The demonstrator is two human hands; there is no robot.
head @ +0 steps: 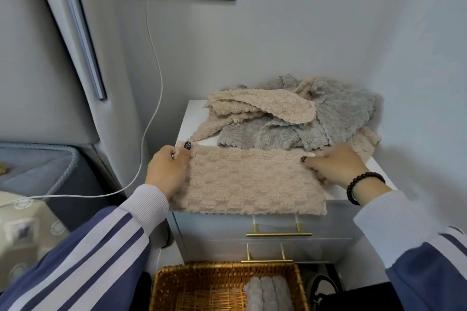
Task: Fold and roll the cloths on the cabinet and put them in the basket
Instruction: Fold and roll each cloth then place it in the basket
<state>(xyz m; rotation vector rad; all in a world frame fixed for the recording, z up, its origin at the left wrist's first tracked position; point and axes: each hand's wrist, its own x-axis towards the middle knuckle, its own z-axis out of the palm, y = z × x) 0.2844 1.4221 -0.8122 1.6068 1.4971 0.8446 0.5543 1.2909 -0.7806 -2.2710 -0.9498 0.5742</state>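
While a beige cloth (249,182) is held flat along the front edge of a white cabinet (188,118), it is gripped at both short ends. The left hand (168,171) is seen pinching the cloth's far-left corner, with the thumb laid on top and the fingers hidden beneath the fabric. The right hand (336,165) is placed at the far-right end, fingers curled onto the cloth's edge, so that end appears to be grasped as well. A dark bead bracelet (361,184) is worn on the right wrist.

Behind the spread cloth, a loose pile of cloths (290,113), beige and grey, is heaped toward the back of the cabinet top, still unfolded. Below, on the floor in front of the drawers, a woven basket (161,283) is seen, and grey rolled cloths (269,294) are already lying side by side inside it.

The cloth's surface is thick, fluffy and ridged. It is judged to be light, soft and floppy, with no stiffness of its own, so it will sag wherever it is unsupported. It is unlikely to slip, as the pile should cling to itself. A hold at the corners or along an edge is best suited to folding; for rolling, flat pressure across the full width would keep the roll tight and even.
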